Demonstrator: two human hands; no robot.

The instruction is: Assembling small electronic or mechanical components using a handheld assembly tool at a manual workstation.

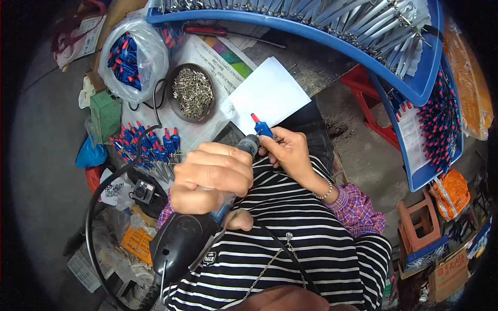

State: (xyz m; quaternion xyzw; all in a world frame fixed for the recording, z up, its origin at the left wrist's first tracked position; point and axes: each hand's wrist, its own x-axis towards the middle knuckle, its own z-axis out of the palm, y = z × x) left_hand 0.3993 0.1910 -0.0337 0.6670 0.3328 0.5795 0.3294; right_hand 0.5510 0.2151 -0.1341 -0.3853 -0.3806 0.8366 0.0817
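My left hand (212, 176) is wrapped round a corded electric screwdriver (189, 233) with a black rear end. Its grey nose (249, 143) meets the lower part of a small blue plastic piece with a red tip (262, 128). My right hand (290, 155) pinches this piece between thumb and fingers; the exact contact point is hidden. Just beyond lies a white sheet of paper (272, 93). To the left of it stands a dark round bowl (207, 111) full of small metal fasteners. Several assembled blue pieces with metal shafts (150, 150) lie piled nearer to my left hand.
A long blue tray (290, 27) of metal parts spans the far side. Another blue tray (412, 179) at right holds red-tipped pieces, beside a red stool (371, 111). A plastic bag (155, 57) of blue pieces, a green box (105, 116) and a black cable (93, 212) are at left.
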